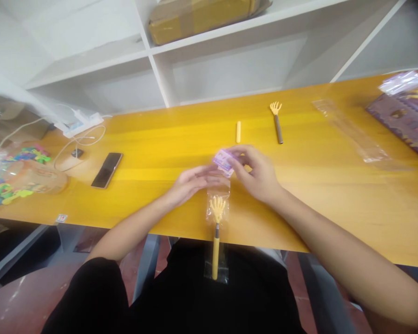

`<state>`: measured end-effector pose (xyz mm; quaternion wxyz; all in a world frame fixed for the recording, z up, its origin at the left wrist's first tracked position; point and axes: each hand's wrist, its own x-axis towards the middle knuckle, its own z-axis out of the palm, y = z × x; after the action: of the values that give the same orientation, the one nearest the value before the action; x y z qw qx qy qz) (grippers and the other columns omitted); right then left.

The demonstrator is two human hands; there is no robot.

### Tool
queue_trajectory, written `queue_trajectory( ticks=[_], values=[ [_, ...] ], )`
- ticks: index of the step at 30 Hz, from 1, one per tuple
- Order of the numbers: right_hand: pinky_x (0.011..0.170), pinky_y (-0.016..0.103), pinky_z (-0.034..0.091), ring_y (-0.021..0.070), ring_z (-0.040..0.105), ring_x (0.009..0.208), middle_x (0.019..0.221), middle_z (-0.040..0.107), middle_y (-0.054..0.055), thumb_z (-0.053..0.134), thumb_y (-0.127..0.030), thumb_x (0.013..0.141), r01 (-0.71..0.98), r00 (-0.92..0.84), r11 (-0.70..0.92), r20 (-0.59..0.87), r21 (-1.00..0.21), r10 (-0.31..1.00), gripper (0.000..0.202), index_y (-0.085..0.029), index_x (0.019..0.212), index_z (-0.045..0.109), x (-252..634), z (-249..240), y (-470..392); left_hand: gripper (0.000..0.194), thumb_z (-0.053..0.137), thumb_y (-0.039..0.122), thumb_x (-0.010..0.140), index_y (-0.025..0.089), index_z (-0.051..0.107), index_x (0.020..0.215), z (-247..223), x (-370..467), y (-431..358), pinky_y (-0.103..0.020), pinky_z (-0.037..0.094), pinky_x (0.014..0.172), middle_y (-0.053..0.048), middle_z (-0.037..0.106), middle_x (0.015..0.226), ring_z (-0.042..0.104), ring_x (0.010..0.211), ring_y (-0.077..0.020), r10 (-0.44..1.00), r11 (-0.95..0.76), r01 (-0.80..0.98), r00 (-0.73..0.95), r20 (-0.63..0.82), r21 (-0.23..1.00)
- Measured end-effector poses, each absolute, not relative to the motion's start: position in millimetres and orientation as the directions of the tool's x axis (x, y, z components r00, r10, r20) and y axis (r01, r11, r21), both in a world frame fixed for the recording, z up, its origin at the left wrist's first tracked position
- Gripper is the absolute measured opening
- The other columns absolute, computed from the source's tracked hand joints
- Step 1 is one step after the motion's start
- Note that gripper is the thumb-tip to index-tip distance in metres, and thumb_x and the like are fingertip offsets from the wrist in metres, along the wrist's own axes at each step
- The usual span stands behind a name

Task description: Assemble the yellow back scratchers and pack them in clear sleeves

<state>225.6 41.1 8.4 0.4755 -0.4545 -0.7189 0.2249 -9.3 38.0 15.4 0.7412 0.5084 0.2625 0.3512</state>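
My right hand [256, 171] is closed, pinching a small purple printed card [223, 161] between thumb and fingers. Beside it on the left, my left hand [195, 181] has its fingers stretched out by the card's lower edge; I cannot tell whether they touch it. Just below both hands is a clear plastic bag [226, 204], its lower end reaching past the table edge over my lap. Inside shows a back scratcher [216, 246] with a cream hand-shaped head, a short metal neck and a yellow handle. Whether the bag's top joins the card is hidden by my fingers.
On the yellow table [167, 139] lie another back scratcher [277, 123], a cream tube [238, 132] and an empty clear bag [351, 132]. A purple box [397, 116] stands right. Left are a phone [107, 170], a power strip [83, 125] and a jar [38, 176].
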Motion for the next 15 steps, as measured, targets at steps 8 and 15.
queue_trajectory(
  ticks=[8,15],
  values=[
    [0.061,0.033,0.048,0.0149,0.055,0.059,0.071,0.059,-0.001,0.066,-0.038,0.103,0.463,-0.241,0.592,0.549,-0.660,0.801,0.017,-0.023,0.110,0.067,223.8,2.5,44.0,0.040,0.072,0.021,0.082,0.011,0.079,0.120,15.3,-10.3,41.5,-0.055,0.048,0.118,-0.019,0.077,0.127,0.072,0.122,-0.0347,0.829,0.363,-0.375,0.547,-0.113,0.853],
    [0.065,0.033,0.049,0.0152,0.056,0.067,0.085,0.062,0.002,0.066,-0.027,0.101,0.437,-0.302,0.670,0.604,-0.600,0.738,0.009,-0.022,0.109,0.069,226.2,6.0,45.0,0.041,0.067,0.020,0.081,0.012,0.080,0.119,14.9,-10.9,42.2,-0.055,0.051,0.115,-0.018,0.075,0.133,0.071,0.124,-0.0339,0.831,0.385,-0.405,0.544,-0.121,0.829]
  ],
)
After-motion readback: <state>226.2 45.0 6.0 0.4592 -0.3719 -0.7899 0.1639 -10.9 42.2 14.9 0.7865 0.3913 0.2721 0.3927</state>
